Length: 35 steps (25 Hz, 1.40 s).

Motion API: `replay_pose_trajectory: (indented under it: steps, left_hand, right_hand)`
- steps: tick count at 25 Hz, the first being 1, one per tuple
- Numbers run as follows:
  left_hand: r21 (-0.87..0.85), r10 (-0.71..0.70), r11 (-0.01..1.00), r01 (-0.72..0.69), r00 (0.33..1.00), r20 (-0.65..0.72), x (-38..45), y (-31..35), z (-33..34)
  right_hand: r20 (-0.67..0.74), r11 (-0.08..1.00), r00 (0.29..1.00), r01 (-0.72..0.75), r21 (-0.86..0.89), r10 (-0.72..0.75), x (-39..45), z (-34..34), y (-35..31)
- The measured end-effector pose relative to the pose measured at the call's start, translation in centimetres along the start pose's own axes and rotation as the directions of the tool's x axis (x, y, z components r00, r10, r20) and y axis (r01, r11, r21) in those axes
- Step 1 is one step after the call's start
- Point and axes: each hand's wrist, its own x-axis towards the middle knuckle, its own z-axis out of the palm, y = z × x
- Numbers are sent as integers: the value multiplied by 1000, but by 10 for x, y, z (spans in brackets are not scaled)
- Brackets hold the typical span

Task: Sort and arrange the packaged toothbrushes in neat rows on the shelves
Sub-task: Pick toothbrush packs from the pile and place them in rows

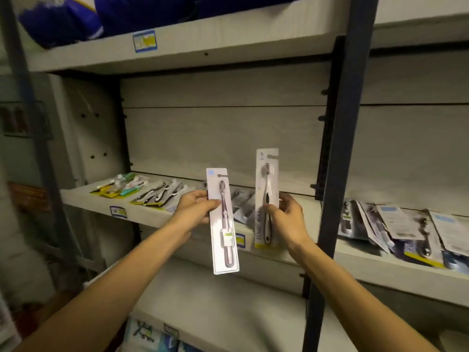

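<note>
Two packaged toothbrushes held upright at frame centre, one per hand, in front of middle shelf (142,214).

L hand (194,209) pinches white pack (223,222) by its left edge; R hand (286,219) grips taller pack (266,196) mid-length, print mostly unreadable. Packs apart, not touching. Loose packs behind hands partly hidden, blurred. Shelf holds colourful packs (119,185) at left; jumbled pile (406,229) at right, cut off by frame edge, past dark upright (340,148).
</note>
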Motion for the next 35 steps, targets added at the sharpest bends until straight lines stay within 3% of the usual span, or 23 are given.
replay_pose_trajectory:
  steps: [4,8,15,20,22,26,29,35]
  left_hand:
    - [60,25,998,-23,999,-44,65,10,27]
    - [162,19,987,-18,1000,-2,115,-5,61]
    - [390,127,908,-154,987,95,149,-31,75]
    - [594,244,707,-384,921,304,137,-37,86]
    - [579,279,701,-417,907,315,136,-35,81]
    - [643,347,606,-469,882,317,147,-24,33]
    - [691,364,580,-432,896,254,165,-19,-26]
    - [738,328,602,-305,937,120,194,-36,-148]
  right_hand:
    - [-209,950,964,100,-295,-167,39,1,22]
    - [-390,920,919,-98,-380,-64,55,2,40]
    - [-381,901,924,-130,-413,-41,83,20,43]
    - [-355,869,935,-163,-468,-16,82,14,54]
    - [-356,841,934,-164,-515,-35,82,15,56]
    - [-336,854,927,-35,-519,-166,78,22,42]
    - [-333,871,914,43,-489,-232,89,53,23]
    - [-192,986,979,40,-163,-71,129,184,11]
